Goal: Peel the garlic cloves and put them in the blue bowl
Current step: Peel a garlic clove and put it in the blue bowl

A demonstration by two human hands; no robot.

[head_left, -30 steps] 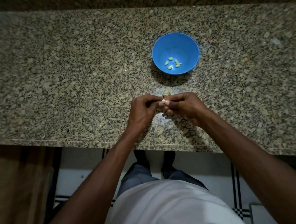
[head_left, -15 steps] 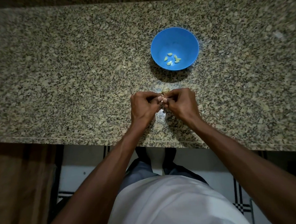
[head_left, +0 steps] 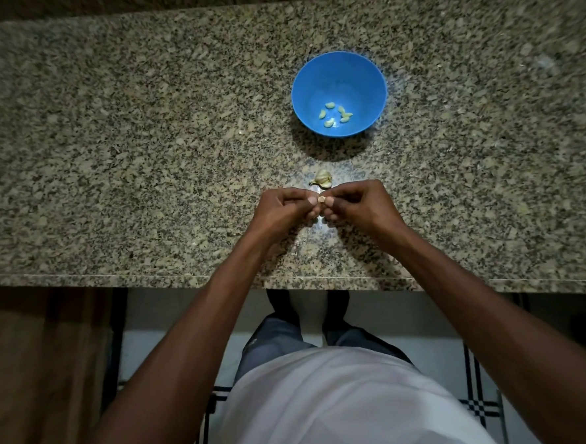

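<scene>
A blue bowl stands on the granite counter, with several peeled garlic cloves lying in its bottom. Just in front of the bowl lies the remainder of a garlic bulb, pale and papery. Below it my left hand and my right hand meet fingertip to fingertip. Between them they pinch one small garlic clove, of which only a pale end shows. Both hands hover low over the counter, fingers curled.
The speckled granite counter runs across the whole view; its front edge passes under my forearms. A brown wooden cabinet face is at lower left, tiled floor below.
The two hands have stayed joined on the clove, with small finger shifts. The garlic bulb remainder now shows fully beyond the fingertips.
</scene>
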